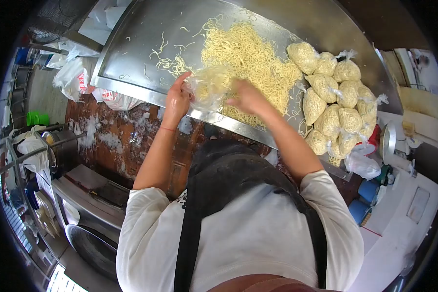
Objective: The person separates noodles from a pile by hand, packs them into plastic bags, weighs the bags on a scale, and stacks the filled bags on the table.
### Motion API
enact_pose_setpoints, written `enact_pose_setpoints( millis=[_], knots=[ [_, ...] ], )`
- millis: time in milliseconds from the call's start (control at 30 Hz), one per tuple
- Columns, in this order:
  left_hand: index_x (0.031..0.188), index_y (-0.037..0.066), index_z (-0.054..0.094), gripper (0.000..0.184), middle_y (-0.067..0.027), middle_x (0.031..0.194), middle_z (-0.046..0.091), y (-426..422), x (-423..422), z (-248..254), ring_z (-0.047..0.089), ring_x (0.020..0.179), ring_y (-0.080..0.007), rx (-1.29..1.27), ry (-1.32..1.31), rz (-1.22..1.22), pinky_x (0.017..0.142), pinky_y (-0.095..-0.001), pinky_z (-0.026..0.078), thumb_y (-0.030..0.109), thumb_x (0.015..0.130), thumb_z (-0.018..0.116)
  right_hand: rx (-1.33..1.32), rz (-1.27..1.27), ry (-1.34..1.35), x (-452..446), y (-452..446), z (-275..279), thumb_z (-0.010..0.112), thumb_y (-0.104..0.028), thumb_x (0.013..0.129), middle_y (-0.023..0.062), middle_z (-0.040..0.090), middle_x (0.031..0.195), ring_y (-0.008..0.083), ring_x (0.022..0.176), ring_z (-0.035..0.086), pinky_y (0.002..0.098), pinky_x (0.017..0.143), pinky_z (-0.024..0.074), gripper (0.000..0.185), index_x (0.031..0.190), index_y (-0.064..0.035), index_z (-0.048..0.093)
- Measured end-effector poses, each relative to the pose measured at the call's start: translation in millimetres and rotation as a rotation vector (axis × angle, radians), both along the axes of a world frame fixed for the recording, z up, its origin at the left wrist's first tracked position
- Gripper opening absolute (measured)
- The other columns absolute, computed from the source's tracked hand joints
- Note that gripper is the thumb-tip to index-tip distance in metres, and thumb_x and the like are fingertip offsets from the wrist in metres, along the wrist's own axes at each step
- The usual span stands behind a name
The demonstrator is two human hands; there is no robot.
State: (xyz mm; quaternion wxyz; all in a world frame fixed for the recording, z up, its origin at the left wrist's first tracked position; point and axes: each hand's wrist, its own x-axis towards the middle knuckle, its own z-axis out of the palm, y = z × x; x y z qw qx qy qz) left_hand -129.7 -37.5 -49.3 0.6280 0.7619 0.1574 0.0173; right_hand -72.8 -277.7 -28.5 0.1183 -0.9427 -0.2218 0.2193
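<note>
My left hand [178, 100] grips the side of a clear plastic bag [199, 95] that has some yellow noodles inside. The bag is near the front edge of the metal table [141, 34]. On the bag's right side is my right hand [250, 99], blurred by motion; whether its fingers hold anything is unclear. Beyond and beside it spreads a big heap of loose yellow noodles [246, 48]. A smaller scatter of noodles [175, 64] lies left of the heap.
Several tied bags of noodles [326, 119] are stacked at the table's right end. White plastic bags [75, 78] hang by its left corner. A raised metal rim [131, 90] runs along the near edge. Behind on the left stands a large wok [90, 248].
</note>
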Motion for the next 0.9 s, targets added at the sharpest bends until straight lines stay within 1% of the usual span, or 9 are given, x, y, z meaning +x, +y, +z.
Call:
enact_pose_setpoints(
  millis=[67,167,200,300,333,467,700,800,900],
  knots=[
    [0.111,0.001,0.065,0.022,0.0040,0.065,0.049,-11.7,5.6,7.1,0.043,0.055,-0.0064,-0.139,-0.037,0.118,0.054,-0.0248,0.044,0.012,0.102,0.049,0.190,-0.028,0.105,-8.6,29.8,5.2,0.066,-0.026,0.092,0.0218,0.054,0.136,0.0381,0.117,0.057,0.0422,0.099,0.0470,0.049,0.135,-0.0065,0.054],
    [0.107,0.000,0.065,0.027,0.0053,0.062,0.045,-15.6,13.1,49.1,0.038,0.052,-0.0050,-0.329,0.079,0.227,0.049,-0.0222,0.039,0.020,0.104,0.048,0.200,0.104,0.197,19.4,51.0,14.4,0.068,-0.021,0.089,0.0186,0.066,0.109,0.0324,0.101,0.064,0.0398,0.085,0.0503,0.030,0.115,-0.0064,0.066],
    [0.105,0.000,0.066,0.027,0.0059,0.061,0.044,-14.8,15.4,56.9,0.037,0.051,-0.0047,-0.324,0.053,0.211,0.048,-0.0220,0.038,0.021,0.104,0.048,0.404,0.142,0.119,18.2,53.3,21.5,0.065,-0.017,0.089,0.0143,0.069,0.095,0.0295,0.092,0.065,0.0395,0.078,0.0507,0.018,0.102,-0.0048,0.069],
    [0.100,0.001,0.068,0.029,0.0056,0.059,0.043,-19.7,22.8,61.7,0.037,0.049,-0.0046,-0.332,-0.009,0.159,0.045,-0.0224,0.037,0.023,0.104,0.051,0.904,0.148,0.305,16.9,54.8,56.2,0.065,-0.013,0.088,0.0140,0.068,0.101,0.0283,0.089,0.065,0.0380,0.078,0.0515,0.019,0.105,-0.0053,0.067],
    [0.098,0.000,0.069,0.030,0.0043,0.059,0.044,-21.3,26.9,58.3,0.039,0.048,-0.0050,-0.339,-0.027,0.142,0.044,-0.0233,0.037,0.024,0.104,0.051,0.827,0.111,0.133,21.0,50.4,45.3,0.071,-0.012,0.085,0.0120,0.065,0.107,0.0277,0.095,0.063,0.0402,0.089,0.0505,0.029,0.112,-0.0045,0.064],
    [0.096,0.002,0.071,0.028,0.0025,0.059,0.050,-51.3,32.9,91.9,0.043,0.046,-0.0057,-0.163,-0.028,-0.055,0.042,-0.0249,0.037,0.023,0.102,0.053,0.595,-0.227,-0.593,24.1,48.0,44.3,0.079,-0.022,0.076,0.0155,0.059,0.114,0.0355,0.105,0.057,0.0444,0.096,0.0459,0.059,0.130,-0.0085,0.057],
    [0.100,0.005,0.072,0.025,0.0039,0.061,0.055,-99.7,34.0,174.5,0.046,0.048,-0.0040,0.010,-0.099,-0.288,0.042,-0.0223,0.040,0.023,0.102,0.055,-0.055,-0.087,-0.055,58.2,-93.9,92.0,0.066,-0.014,0.085,0.0173,0.070,0.100,0.0342,0.099,0.066,0.0428,0.085,0.0521,0.024,0.107,-0.0092,0.073],
    [0.098,0.003,0.072,0.026,0.0049,0.059,0.049,-142.0,40.5,181.5,0.044,0.048,-0.0041,-0.008,-0.107,-0.335,0.042,-0.0239,0.040,0.022,0.101,0.055,0.235,-0.345,-0.004,16.0,-170.7,128.1,0.057,-0.011,0.091,0.0170,0.071,0.101,0.0352,0.096,0.067,0.0442,0.085,0.0522,0.022,0.107,-0.0104,0.072],
    [0.096,0.002,0.071,0.029,0.0044,0.056,0.047,-213.6,52.4,197.7,0.042,0.046,-0.0048,-0.043,-0.149,-0.429,0.041,-0.0245,0.039,0.024,0.102,0.054,0.385,-0.400,-0.161,-6.2,-255.9,135.3,0.054,-0.018,0.099,0.0146,0.070,0.085,0.0196,0.062,0.067,0.0368,0.066,0.0522,0.023,0.112,-0.0064,0.069]
  ],
)
